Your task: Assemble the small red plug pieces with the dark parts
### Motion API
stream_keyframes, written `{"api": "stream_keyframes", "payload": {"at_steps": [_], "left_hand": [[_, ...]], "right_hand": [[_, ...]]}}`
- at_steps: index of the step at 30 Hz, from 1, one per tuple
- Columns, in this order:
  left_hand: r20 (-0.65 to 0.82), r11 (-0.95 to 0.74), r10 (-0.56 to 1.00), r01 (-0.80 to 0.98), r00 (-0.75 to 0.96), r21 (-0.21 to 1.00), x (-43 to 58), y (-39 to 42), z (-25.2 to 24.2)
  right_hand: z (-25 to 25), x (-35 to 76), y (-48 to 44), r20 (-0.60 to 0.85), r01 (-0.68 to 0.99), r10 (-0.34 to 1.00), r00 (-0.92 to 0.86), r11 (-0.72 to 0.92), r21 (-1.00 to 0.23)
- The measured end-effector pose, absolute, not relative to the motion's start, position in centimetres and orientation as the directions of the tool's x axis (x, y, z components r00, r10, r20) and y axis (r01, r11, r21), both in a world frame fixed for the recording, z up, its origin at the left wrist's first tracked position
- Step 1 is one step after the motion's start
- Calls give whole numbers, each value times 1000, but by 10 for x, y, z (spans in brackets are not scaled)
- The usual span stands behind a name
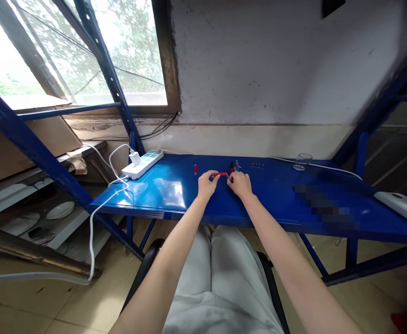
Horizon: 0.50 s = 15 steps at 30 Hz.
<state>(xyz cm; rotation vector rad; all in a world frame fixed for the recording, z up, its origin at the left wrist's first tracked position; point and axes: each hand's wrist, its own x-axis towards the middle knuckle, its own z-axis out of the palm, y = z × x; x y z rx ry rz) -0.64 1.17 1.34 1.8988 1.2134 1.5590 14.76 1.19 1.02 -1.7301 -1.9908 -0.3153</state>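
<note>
Both bare arms reach straight forward, converging. The left hand (207, 183) and right hand (240, 183) sit close together, knuckles up, fingers curled in a pinch, fingertips pointing toward each other.

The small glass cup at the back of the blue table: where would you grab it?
Judging by its pose, take the glass cup by its side wall, from the front. It stands upright with an open rim, and a white cable runs close behind it.

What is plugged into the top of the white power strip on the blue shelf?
One white plug adapter sits in the power strip, with a white cable looping from it down off the blue shelf. The other sockets look unused; the adapter hides the socket beneath it.
</note>
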Motion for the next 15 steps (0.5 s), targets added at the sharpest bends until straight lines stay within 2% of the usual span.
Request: {"api": "stream_keyframes", "payload": {"at_steps": [9,15], "left_hand": [[598,-550,801,354,-35,757,-6,11,15],[595,-553,804,369,1,747,-6,10,15]], "right_hand": [[15,143,7,517,989,846,-127,145,6],[16,141,4,544,987,824,-158,146,65]]}}
